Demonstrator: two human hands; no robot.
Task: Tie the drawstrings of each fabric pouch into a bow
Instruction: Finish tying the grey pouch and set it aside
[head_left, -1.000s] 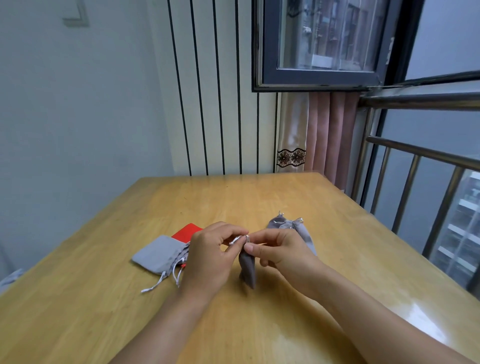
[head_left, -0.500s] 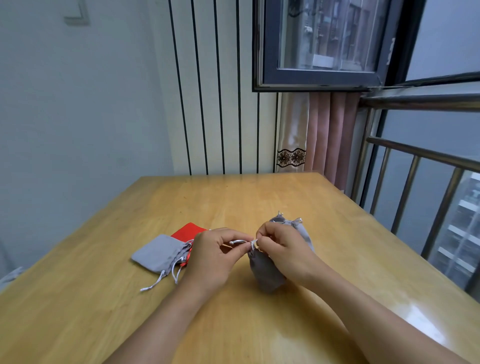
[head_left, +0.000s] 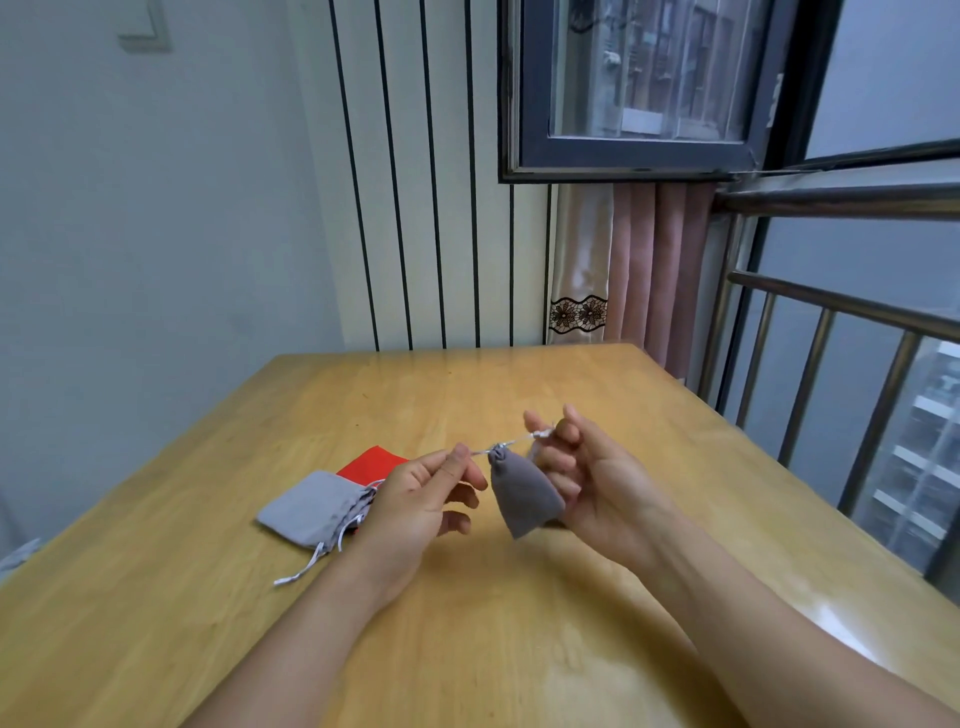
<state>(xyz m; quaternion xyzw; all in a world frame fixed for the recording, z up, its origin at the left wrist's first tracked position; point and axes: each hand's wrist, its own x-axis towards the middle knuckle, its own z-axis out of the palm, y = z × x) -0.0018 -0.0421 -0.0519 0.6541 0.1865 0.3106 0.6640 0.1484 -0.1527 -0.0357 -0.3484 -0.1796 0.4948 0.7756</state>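
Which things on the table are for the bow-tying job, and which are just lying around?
For the job:
- dark grey pouch, hanging by its drawstrings, one end pinched in the left hand, one in the right hand
- light grey pouch, lying flat, strings loose
- red pouch, mostly hidden beneath it

Just around:
- wooden table
- curtain
- window
- railing

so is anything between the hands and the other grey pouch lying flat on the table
Nothing visible blocks it. The flat grey pouch lies just beside the left hand, but both hands are busy pinching the drawstrings of the hanging pouch.
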